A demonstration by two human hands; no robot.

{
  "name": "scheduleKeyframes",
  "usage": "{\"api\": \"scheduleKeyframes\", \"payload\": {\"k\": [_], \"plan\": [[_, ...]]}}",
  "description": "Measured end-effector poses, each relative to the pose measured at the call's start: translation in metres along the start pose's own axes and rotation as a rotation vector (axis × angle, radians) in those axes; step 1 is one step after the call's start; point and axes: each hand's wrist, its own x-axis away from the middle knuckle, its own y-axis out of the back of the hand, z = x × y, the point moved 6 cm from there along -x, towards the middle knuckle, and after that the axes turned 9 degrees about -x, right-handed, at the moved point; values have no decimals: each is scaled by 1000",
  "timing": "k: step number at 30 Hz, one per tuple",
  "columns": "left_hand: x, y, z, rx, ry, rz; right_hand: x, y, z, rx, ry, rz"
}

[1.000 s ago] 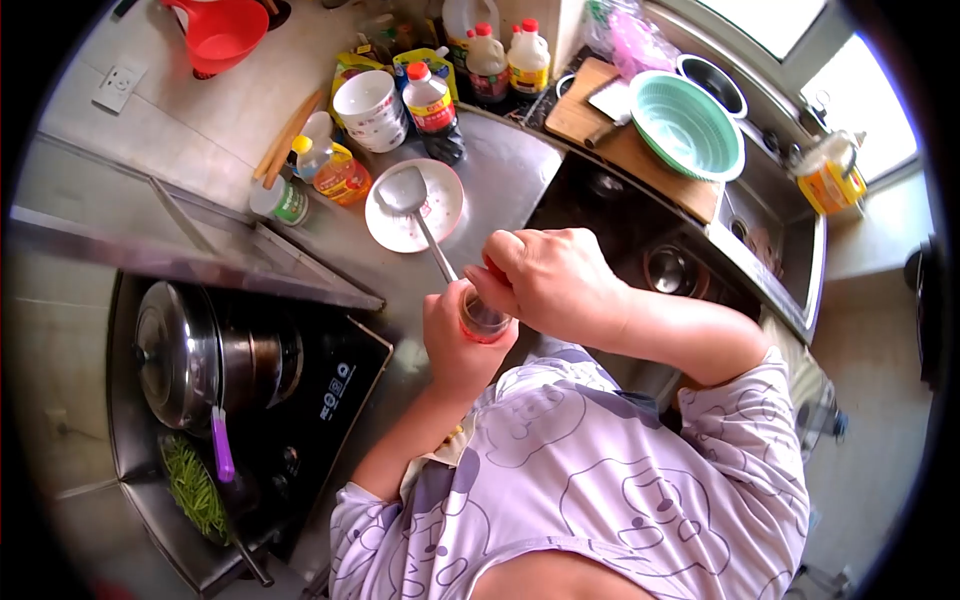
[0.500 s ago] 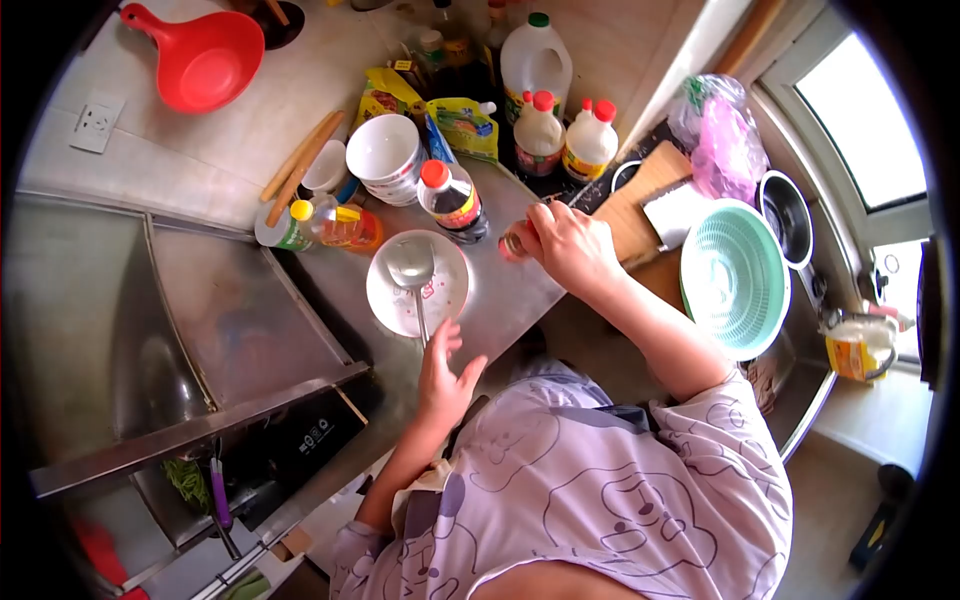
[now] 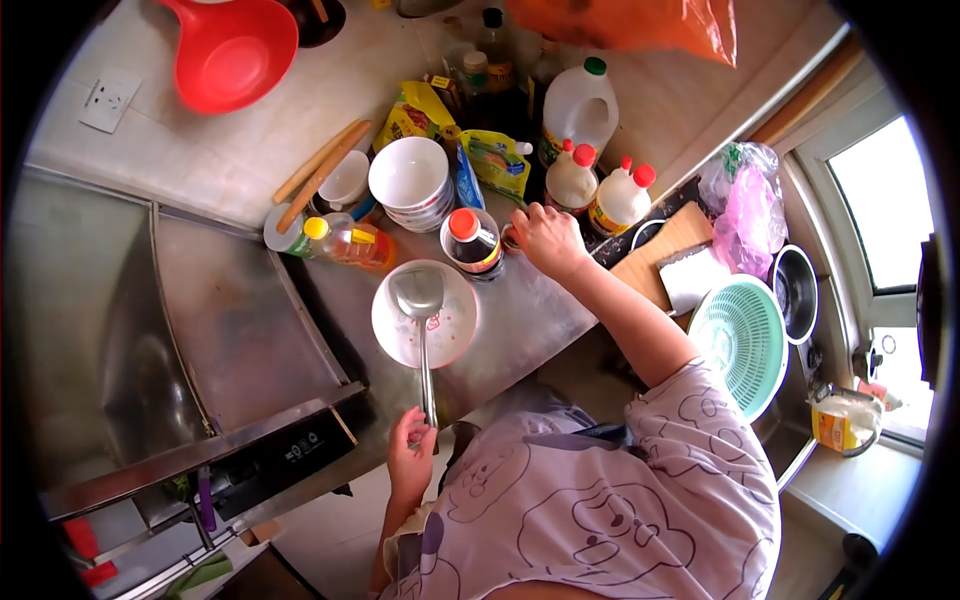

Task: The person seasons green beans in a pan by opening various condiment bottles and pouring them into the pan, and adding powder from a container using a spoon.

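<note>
My right hand (image 3: 550,240) is closed around a small reddish jar (image 3: 511,238), mostly hidden by the fingers, just right of a dark sauce bottle (image 3: 470,243) with a red cap. Low in front of the counter, my left hand (image 3: 410,442) has its fingers curled at the handle end of a metal ladle (image 3: 424,350). The ladle's bowl rests over a white bowl (image 3: 455,335) with a red pattern inside. Stacked white bowls (image 3: 410,175) stand behind it.
Left of the bowl are an oil bottle (image 3: 350,243) with a yellow cap and a sunken metal cooktop area (image 3: 235,320). Red-capped bottles (image 3: 620,203), a cutting board (image 3: 665,250) and a green colander (image 3: 740,340) line the right. An orange bag (image 3: 630,25) hangs above.
My right hand has moved back beside the sauce bottle with the small jar. My left hand has drawn down toward me, its spread fingers now curled at the ladle handle. The view has shifted.
</note>
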Motion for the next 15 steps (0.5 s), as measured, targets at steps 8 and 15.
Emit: {"api": "scheduleKeyframes", "payload": {"k": [8, 15], "plan": [[-2, 0, 2, -8, 36, -14, -10, -8, -4, -8, 23, 2], [-6, -3, -9, -21, 19, -12, 6, 7, -1, -201, -41, -300]]}}
